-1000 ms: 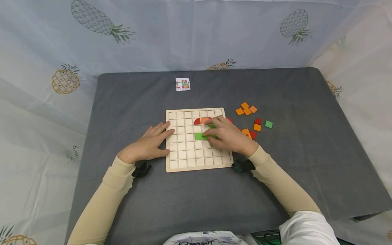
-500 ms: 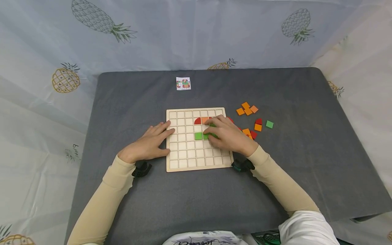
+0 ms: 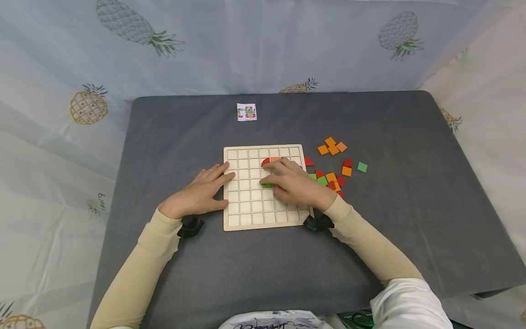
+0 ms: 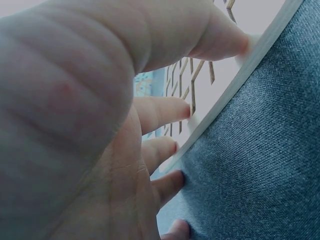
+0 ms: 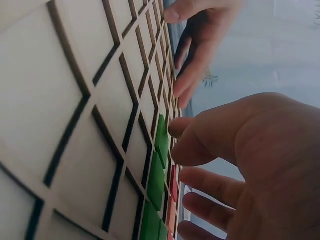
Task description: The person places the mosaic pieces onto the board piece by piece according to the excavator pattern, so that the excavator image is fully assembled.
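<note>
A square wooden grid board lies on the dark table. My left hand rests along its left edge with fingers spread, and in the left wrist view the thumb touches the rim. Over the board's upper middle is my right hand, its index finger and thumb at a green square tile. Several green tiles sit in a row of cells in the right wrist view. A red rounded tile and an orange square tile sit a little farther back, partly hidden by the right hand.
Loose red, green and orange tiles lie right of the board. An orange cluster and a single green square lie nearby. A small card with a coloured grid pattern is near the table's back edge.
My right hand has shifted left across the board to the leftmost green tile, uncovering more loose tiles at the board's right. The left hand has stayed in place.
</note>
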Motion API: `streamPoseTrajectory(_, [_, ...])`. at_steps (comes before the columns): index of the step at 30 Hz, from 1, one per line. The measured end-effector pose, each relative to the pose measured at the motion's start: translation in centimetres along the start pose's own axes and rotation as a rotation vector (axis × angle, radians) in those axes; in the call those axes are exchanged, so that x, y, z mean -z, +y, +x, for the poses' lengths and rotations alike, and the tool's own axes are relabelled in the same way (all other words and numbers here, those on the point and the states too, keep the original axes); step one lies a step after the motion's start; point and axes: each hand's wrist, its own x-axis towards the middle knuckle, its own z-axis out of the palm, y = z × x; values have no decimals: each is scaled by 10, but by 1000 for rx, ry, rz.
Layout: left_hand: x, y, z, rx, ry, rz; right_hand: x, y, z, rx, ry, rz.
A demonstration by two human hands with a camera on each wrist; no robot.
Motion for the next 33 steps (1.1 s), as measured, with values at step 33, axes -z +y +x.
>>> streamPoseTrajectory(33, [0, 1, 1, 1, -2, 9, 36, 47, -65, -378, -16, 31])
